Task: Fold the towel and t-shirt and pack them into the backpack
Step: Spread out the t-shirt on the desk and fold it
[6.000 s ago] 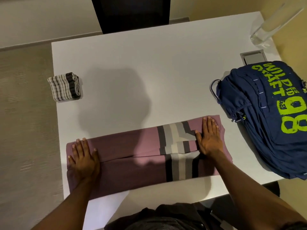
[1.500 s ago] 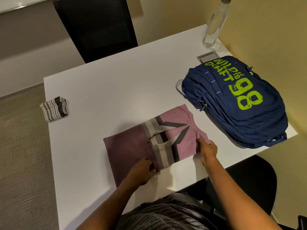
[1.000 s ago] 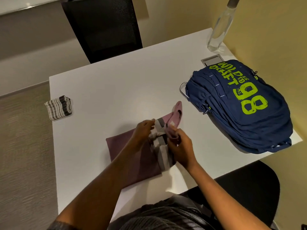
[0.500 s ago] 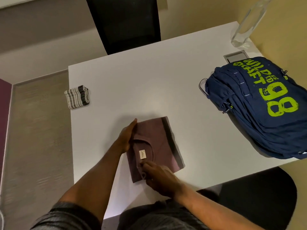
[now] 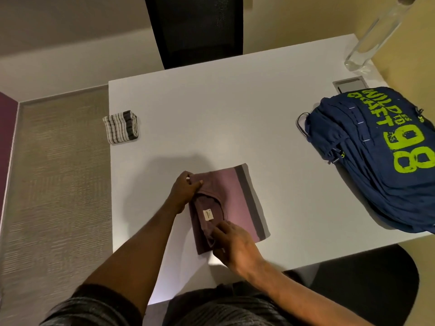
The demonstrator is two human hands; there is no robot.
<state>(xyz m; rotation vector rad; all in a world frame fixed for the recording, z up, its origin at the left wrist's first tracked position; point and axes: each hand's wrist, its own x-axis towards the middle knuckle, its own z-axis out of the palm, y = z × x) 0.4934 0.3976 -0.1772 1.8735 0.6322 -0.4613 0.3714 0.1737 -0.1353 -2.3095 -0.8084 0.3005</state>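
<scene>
The mauve t-shirt [image 5: 235, 196] lies folded into a small rectangle on the white table [image 5: 235, 109], collar and label facing up, a grey stripe along its right edge. My left hand [image 5: 184, 190] pinches its far left corner. My right hand [image 5: 234, 245] grips the near left edge with curled fingers. The striped towel [image 5: 121, 127] sits folded at the table's left edge, apart from both hands. The navy backpack [image 5: 381, 156] with green lettering lies flat at the right; I see no opening in it.
A clear bottle [image 5: 374, 34] stands at the far right corner beside a metal cable hatch [image 5: 350, 84]. A black chair [image 5: 197, 29] faces the far side. Another black seat [image 5: 353, 285] is at my near right. Bare tabletop separates shirt and backpack.
The long shirt was folded from the right over to the left into a compact rectangle. In the last half second both hands stayed on its left edge, the left sliding to the far corner.
</scene>
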